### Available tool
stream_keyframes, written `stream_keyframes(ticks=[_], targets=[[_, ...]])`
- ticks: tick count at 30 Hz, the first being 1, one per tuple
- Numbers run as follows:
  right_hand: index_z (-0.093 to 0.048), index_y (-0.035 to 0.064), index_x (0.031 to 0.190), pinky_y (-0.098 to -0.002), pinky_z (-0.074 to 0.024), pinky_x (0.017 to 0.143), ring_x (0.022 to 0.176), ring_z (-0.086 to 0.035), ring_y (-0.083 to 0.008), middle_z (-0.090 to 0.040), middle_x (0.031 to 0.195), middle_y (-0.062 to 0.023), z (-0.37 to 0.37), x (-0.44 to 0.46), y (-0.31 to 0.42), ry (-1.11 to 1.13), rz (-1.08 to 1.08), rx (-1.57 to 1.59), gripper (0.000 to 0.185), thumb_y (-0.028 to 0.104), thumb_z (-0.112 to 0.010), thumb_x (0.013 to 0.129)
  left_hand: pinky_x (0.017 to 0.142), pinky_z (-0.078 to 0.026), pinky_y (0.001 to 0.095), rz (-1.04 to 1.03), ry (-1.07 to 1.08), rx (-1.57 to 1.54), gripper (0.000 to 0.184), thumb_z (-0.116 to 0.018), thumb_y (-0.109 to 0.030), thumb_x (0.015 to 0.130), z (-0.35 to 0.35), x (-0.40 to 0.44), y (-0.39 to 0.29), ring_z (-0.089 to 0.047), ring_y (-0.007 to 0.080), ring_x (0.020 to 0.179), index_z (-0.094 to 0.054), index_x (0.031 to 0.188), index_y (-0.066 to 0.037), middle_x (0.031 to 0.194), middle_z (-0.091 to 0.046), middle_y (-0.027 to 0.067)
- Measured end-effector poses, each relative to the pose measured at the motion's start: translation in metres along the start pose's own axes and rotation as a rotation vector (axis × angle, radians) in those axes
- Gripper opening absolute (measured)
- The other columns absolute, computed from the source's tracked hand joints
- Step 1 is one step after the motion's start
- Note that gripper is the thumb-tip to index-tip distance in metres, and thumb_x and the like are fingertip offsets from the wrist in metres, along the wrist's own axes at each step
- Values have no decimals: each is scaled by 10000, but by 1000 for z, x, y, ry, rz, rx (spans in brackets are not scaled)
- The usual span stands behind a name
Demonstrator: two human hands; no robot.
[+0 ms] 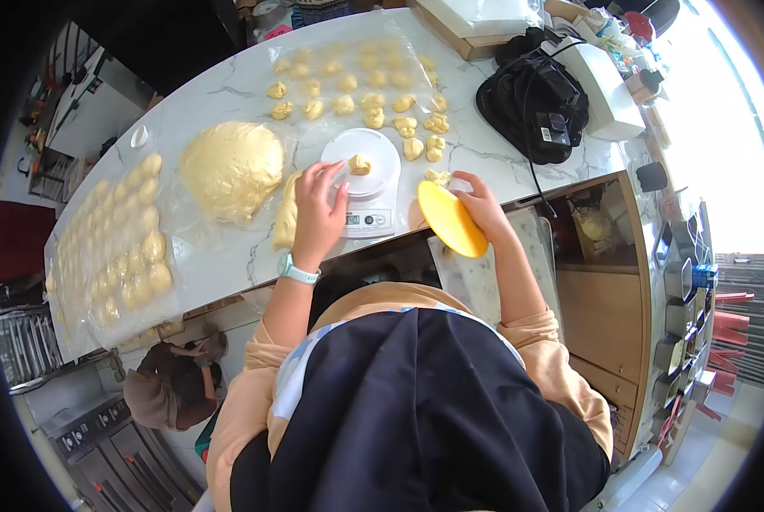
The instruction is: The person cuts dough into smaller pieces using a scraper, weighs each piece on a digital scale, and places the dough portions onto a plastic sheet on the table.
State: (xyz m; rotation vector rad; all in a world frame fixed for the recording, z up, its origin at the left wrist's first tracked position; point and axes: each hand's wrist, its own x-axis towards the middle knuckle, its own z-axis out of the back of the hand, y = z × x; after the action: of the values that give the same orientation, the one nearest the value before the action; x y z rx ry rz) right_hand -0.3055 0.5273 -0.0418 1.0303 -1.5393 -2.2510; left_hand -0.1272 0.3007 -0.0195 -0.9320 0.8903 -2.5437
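Note:
A small piece of yellow dough (360, 165) lies on the round white plate of a kitchen scale (372, 222). My left hand (320, 205), with a pale watch at the wrist, is at the plate's left edge, fingers apart and holding nothing. In my right hand (482, 209) is a yellow scraper (450, 218), right of the scale. Another dough piece (437, 177) lies on the table by the scraper's top. Left of the scale are a long strip of dough (288, 213) and a large dough mound (233, 169) under clear plastic.
Dough pieces (343, 104) stand in rows behind the scale, some under plastic. Rounded dough balls (134, 273) lie under plastic at the left. A black bag (534, 111) with a cable sits at the right. Another person (167, 384) is at the lower left.

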Motion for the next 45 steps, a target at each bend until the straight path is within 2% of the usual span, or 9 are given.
stream_keyframes(ticks=[9,15,17,22,25,31,33,35,45], targets=[[-559,-34,1194,-238,-505,655,745,-620,-109,-647,961,-101,-35,35,-2,19,78,251,325,155,-537,931,940,-390,387,208,-206,179,272,-648,-188,850,45,-59,34,-505,301,1064,-593,1073,-42,1121,-551,126],[-505,26,1180,-250,-484,545,647,-613,-125,-639,809,-84,-28,26,11,-153,29,-152,315,167,-583,910,934,-404,385,235,-221,115,463,-737,-173,777,39,-85,32,-482,305,1099,-528,1164,-29,1154,-514,153],[-492,55,1142,-258,-438,492,586,-567,-121,-607,739,-94,-22,25,0,-151,75,205,350,203,-648,866,904,-438,359,250,-244,107,478,-755,-127,754,41,-91,35,-508,292,1085,-532,1164,-23,1144,-530,148],[-572,3,1031,-217,-469,634,721,-570,-60,-616,853,-22,-12,-6,40,-238,-52,394,426,414,-529,928,807,-486,325,412,-216,-8,435,-754,-76,739,50,-102,48,-605,242,950,-563,1125,-13,1068,-611,140],[-563,15,1060,-221,-473,671,795,-576,-62,-613,910,-27,-23,-6,57,-115,201,421,386,380,-531,938,794,-497,320,410,-230,-14,418,-755,-64,736,48,-108,56,-615,225,931,-572,1108,-8,1051,-622,139],[-444,17,1093,-307,-490,739,896,-591,-159,-609,980,-120,-109,-19,103,107,568,-37,292,180,-599,906,851,-505,334,317,-462,-44,370,-786,-97,707,41,-96,39,-633,225,892,-603,1011,8,996,-652,138],[-412,3,1084,-395,-488,689,802,-626,-383,-599,936,-267,-144,-16,102,254,579,-285,321,195,-586,896,887,-487,358,341,-399,-40,357,-785,-120,711,44,-104,44,-637,245,894,-608,998,-5,983,-660,132],[-399,-2,1101,-444,-491,641,775,-601,-451,-590,889,-305,-168,-20,110,351,649,-340,314,153,-563,882,929,-455,397,320,-347,62,335,-770,-141,728,47,-111,51,-640,278,901,-611,1001,-30,969,-665,124],[-367,-35,1084,-402,-525,549,686,-654,-346,-629,788,-197,-261,-31,92,542,814,-1025,423,86,-601,753,790,-507,335,453,-270,35,112,-676,6,743,66,-126,53,-632,258,847,-642,844,-29,926,-646,112]])
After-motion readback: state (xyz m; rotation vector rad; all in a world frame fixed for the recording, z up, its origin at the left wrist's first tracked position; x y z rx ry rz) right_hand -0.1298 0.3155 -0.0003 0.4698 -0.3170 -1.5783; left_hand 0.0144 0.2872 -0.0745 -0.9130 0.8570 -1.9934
